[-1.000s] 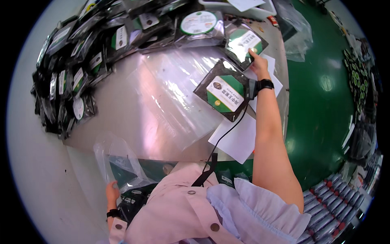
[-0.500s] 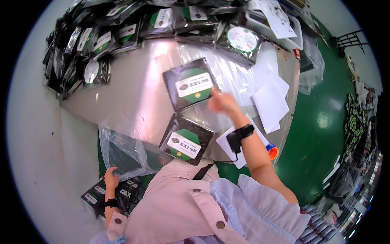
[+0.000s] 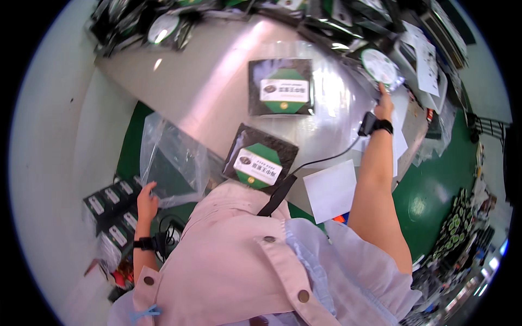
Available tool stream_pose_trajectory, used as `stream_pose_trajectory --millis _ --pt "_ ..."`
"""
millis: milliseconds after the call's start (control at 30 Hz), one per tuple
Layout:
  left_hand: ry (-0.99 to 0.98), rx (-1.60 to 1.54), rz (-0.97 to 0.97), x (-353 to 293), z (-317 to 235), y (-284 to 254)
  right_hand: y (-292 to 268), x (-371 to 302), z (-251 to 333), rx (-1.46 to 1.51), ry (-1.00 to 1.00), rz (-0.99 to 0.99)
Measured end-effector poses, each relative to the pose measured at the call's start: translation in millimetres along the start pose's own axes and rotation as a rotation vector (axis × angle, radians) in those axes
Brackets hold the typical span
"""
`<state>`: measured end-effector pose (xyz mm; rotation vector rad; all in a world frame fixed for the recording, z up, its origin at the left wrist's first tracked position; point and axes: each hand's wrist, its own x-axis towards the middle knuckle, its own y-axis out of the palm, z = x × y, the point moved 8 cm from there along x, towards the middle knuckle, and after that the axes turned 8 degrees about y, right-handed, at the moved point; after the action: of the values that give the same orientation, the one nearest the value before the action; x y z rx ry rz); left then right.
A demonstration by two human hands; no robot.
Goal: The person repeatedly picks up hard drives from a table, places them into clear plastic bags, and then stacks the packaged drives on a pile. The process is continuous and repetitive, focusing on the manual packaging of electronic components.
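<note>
My left hand is low on the left, its fingers closed at the edge of a clear plastic bag that hangs beside the table's near edge. My right hand reaches to the far right of the table. It grips the near edge of a black package with a round white label; some of its fingers are hidden. A square black packet with a green and white label lies flat mid-table. A similar packet lies tilted at the near edge, against my front.
Many black packages are heaped along the table's far side. White paper sheets lie at the right, and a white bin stands behind my right hand. More labelled packets are stacked below on the left. A cable runs from my right wrist.
My right hand has left the mid-table packet and moved far right to the round-labelled package. My left hand stays at the bag. The view has turned, shifting the table within it.
</note>
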<state>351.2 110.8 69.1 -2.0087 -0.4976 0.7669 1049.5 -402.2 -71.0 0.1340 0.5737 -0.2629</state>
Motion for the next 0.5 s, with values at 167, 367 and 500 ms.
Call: stream_pose_trajectory --millis 167,367,500 --pt "-0.032 -0.024 -0.076 -24 11 7 8 -70 -16 0.346 0.068 0.434" --pt "-0.275 -0.45 -0.086 -21 6 28 147 -348 -86 -0.171 0.449 1.287" --pt "-0.521 -1.802 -0.23 -38 -12 35 214 -490 -193 -0.761 0.641 1.393"
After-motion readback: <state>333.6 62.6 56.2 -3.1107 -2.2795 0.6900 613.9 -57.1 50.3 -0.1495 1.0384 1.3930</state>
